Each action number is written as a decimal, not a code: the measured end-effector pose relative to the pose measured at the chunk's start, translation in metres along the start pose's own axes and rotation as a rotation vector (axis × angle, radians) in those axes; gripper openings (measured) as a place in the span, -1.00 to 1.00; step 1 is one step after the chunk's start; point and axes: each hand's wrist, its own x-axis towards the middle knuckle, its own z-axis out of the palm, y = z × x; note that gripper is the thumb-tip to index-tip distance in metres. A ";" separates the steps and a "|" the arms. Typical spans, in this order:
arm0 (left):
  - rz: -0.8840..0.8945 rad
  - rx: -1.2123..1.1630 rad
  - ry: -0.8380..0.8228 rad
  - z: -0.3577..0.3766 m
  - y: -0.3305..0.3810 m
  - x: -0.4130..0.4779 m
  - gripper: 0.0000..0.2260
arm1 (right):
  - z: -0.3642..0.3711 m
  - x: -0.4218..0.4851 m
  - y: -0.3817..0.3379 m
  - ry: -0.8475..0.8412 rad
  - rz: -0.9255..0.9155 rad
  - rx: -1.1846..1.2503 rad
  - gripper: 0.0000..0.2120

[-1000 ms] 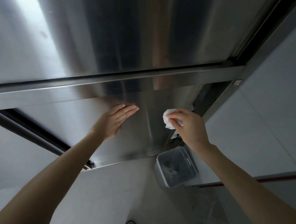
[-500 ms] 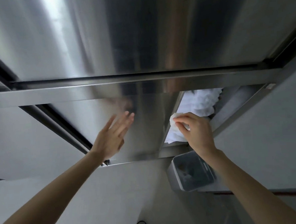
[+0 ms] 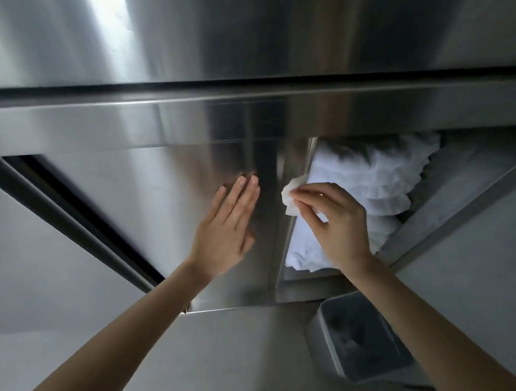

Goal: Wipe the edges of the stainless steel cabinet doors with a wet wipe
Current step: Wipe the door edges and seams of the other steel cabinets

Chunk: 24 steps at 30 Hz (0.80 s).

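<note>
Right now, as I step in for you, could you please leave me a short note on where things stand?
Hands: left hand open, flat on the steel door. The right hand pinches the wipe against that door's edge, midway along.
Around: the cabinet is open beside it, white cloths inside; grey bin on the floor below.
Done: cannot tell how much is wiped.
Left: finish this edge, then the other door edges.
</note>
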 end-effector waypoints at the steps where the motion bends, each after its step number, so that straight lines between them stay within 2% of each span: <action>1: -0.026 -0.050 0.034 0.003 0.003 0.000 -0.30 | 0.004 -0.003 0.004 0.022 -0.056 -0.014 -0.91; 3: -0.045 -0.128 0.111 0.010 0.007 0.001 -0.35 | 0.012 -0.008 0.013 0.082 -0.162 -0.053 -0.88; 7: -0.047 -0.111 0.261 0.023 0.008 0.009 -0.44 | 0.026 -0.005 0.030 0.266 -0.338 -0.118 -0.88; 12: -0.057 -0.091 0.490 0.029 0.010 0.027 -0.47 | 0.037 0.016 0.034 0.454 -0.417 -0.116 -0.90; 15: -0.078 -0.039 0.578 0.026 0.003 0.045 -0.48 | 0.048 0.018 0.031 0.441 -0.404 -0.147 -0.92; 19: -0.077 0.099 0.609 0.030 -0.006 0.053 -0.49 | 0.065 -0.008 0.040 0.303 -0.378 -0.283 -0.70; 24: -0.094 0.181 0.587 0.035 -0.007 0.053 -0.48 | 0.065 -0.013 0.050 0.224 -0.460 -0.284 -0.81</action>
